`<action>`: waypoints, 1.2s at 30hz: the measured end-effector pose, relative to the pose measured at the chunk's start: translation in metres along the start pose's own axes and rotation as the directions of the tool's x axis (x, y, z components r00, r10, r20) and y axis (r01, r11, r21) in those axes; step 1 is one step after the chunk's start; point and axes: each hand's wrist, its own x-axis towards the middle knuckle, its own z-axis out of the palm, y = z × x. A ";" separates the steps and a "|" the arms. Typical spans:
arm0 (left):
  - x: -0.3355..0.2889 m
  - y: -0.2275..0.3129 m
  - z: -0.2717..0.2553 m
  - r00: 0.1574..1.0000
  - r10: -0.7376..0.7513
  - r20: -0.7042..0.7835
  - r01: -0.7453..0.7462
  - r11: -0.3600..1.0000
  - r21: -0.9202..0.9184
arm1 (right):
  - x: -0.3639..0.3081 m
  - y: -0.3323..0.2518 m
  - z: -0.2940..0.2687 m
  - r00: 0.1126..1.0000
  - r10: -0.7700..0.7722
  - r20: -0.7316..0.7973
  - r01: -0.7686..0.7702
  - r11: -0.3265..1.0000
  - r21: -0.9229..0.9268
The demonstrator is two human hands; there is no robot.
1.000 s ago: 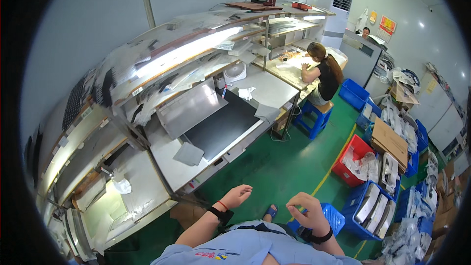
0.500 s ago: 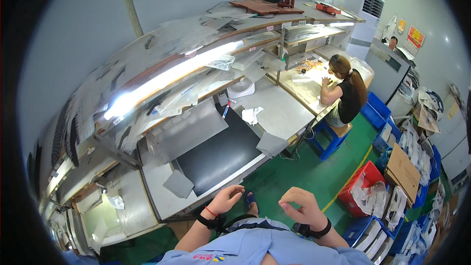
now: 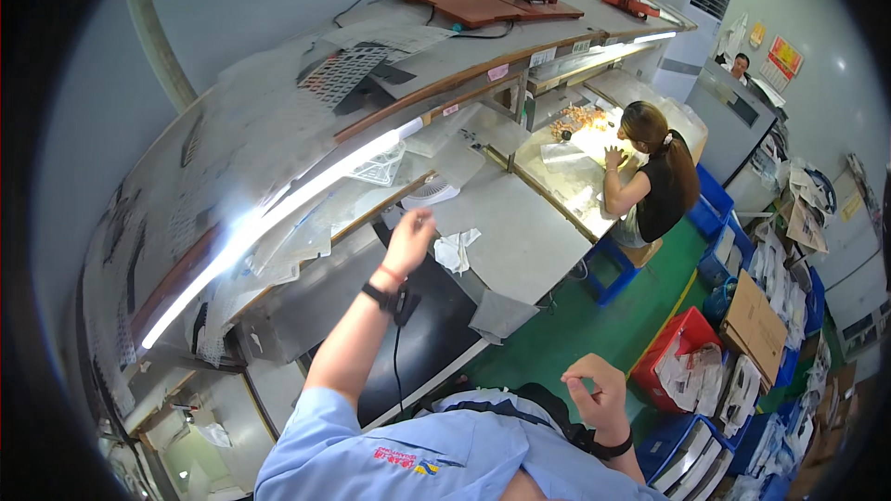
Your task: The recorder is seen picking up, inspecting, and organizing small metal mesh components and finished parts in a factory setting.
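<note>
My left hand (image 3: 409,239) reaches out over the workbench, its arm stretched across a black mat (image 3: 434,306). It is nearest to the white fan (image 3: 430,192) under the shelf and a crumpled white cloth (image 3: 455,250). Its fingers are smeared by motion, and the spot where a red, white and blue marker pen lay is hidden behind it. My right hand (image 3: 600,391) hangs in front of my body above the floor, fingers loosely curled and apart from the thumb, with nothing seen in it.
A grey cloth (image 3: 502,316) hangs over the bench's front edge. Above the bench runs a shelf with a lit tube lamp (image 3: 278,225). Another person (image 3: 654,172) sits at the adjoining bench. A red bin (image 3: 682,362) and several blue bins stand at the right.
My left hand has moved from before my body forward over the bench, covering the marker pen's place. My right hand has shifted slightly right. The view has leaned in towards the shelf.
</note>
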 end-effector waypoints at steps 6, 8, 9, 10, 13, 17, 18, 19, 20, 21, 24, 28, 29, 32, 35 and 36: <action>0.137 -0.034 0.021 0.959 -0.171 -0.228 0.140 0.980 -0.145 | 0.025 0.041 -0.034 0.994 0.094 -0.060 -0.095 0.995 -0.008; 0.160 -0.039 0.024 0.803 0.299 -0.516 -0.028 0.883 0.468 | 0.036 0.052 -0.046 0.993 0.096 -0.067 -0.096 0.995 0.007; 0.168 -0.032 0.030 0.812 0.298 -0.502 -0.035 0.883 0.468 | 0.040 0.058 -0.053 0.991 0.099 -0.088 -0.098 0.995 0.016; 0.174 -0.025 0.032 0.796 0.382 -0.471 0.035 0.746 0.665 | 0.044 0.064 -0.061 0.989 0.109 -0.099 -0.108 0.994 0.017; 0.195 -0.005 0.022 0.909 0.234 -0.346 0.180 0.528 0.830 | 0.063 0.084 -0.086 0.985 0.163 -0.061 -0.162 0.987 0.014; 0.224 0.032 0.026 0.930 -0.340 -0.138 0.306 0.512 0.802 | 0.084 0.110 -0.115 0.990 0.127 -0.058 -0.127 0.992 -0.001; 0.233 0.035 0.026 0.883 -0.465 -0.056 0.322 0.517 0.793 | 0.090 0.115 -0.121 0.989 0.136 -0.057 -0.137 0.991 -0.008; 0.240 0.030 0.022 0.882 -0.469 -0.055 0.321 0.510 0.798 | 0.093 0.120 -0.125 0.988 0.142 -0.058 -0.142 0.990 0.000; 0.248 0.024 0.020 0.885 -0.464 -0.032 0.305 0.528 0.793 | 0.095 0.124 -0.127 0.987 0.148 -0.064 -0.148 0.989 0.013; 0.253 0.017 0.020 0.886 -0.463 -0.006 0.290 0.545 0.787 | 0.096 0.128 -0.130 0.985 0.159 -0.070 -0.158 0.987 0.026; 0.267 -0.002 0.023 0.899 -0.439 -0.014 0.237 0.458 0.857 | 0.100 0.133 -0.137 0.981 0.183 -0.065 -0.183 0.983 0.005; 0.274 -0.030 0.010 0.909 -0.414 0.046 0.181 0.492 0.852 | 0.100 0.136 -0.135 0.976 0.198 -0.093 -0.199 0.980 -0.002; 0.272 -0.032 0.010 0.913 -0.405 0.036 0.197 0.518 0.833 | 0.099 0.134 -0.134 0.973 0.208 -0.101 -0.209 0.978 -0.001; 0.270 -0.034 0.010 0.933 -0.357 0.038 0.192 0.584 0.788 | 0.097 0.130 -0.127 0.970 0.211 -0.116 -0.215 0.977 -0.014; 0.270 -0.028 0.012 0.918 -0.392 0.051 0.224 0.622 0.750 | 0.094 0.121 -0.116 0.968 0.215 -0.131 -0.219 0.976 -0.016; 0.270 -0.021 0.015 0.883 -0.466 0.062 0.274 0.616 0.739 | 0.092 0.117 -0.112 0.963 0.228 -0.143 -0.231 0.973 -0.003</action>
